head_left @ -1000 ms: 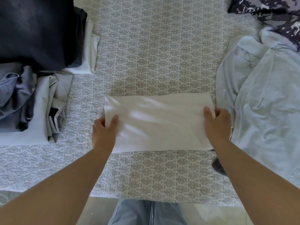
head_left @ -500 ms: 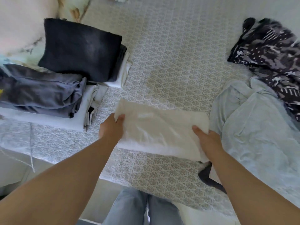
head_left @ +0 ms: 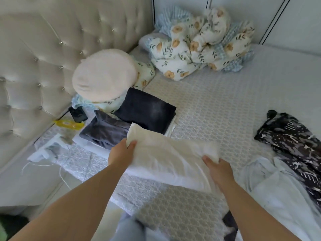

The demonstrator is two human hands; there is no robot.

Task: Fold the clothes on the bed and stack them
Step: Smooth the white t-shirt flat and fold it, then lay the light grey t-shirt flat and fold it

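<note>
A folded white garment [head_left: 166, 157] hangs lifted above the patterned bed sheet [head_left: 217, 108]. My left hand [head_left: 121, 153] grips its left end, thumb on top. My right hand [head_left: 218, 169] grips its right end from below. To the left lie two stacks: a dark navy folded piece [head_left: 147, 110] on white ones, and a grey folded piece [head_left: 104, 131] on white ones. The white garment's far left corner overlaps the gap between these stacks. A pale blue shirt [head_left: 278, 192] and a black-and-white patterned garment [head_left: 291, 141] lie unfolded at the right.
A tufted cream headboard [head_left: 43, 58] stands at the left. A round cream cushion [head_left: 104, 77] and a crumpled floral duvet [head_left: 199, 47] lie at the bed's head. A black phone [head_left: 77, 113], a yellow packet [head_left: 69, 124] and white cables [head_left: 45, 152] sit near the bed's left edge.
Both hands have lifted the folded white garment off the sheet and carried it left toward the stacks. My view has swung up and left, bringing the headboard and duvet into sight.
</note>
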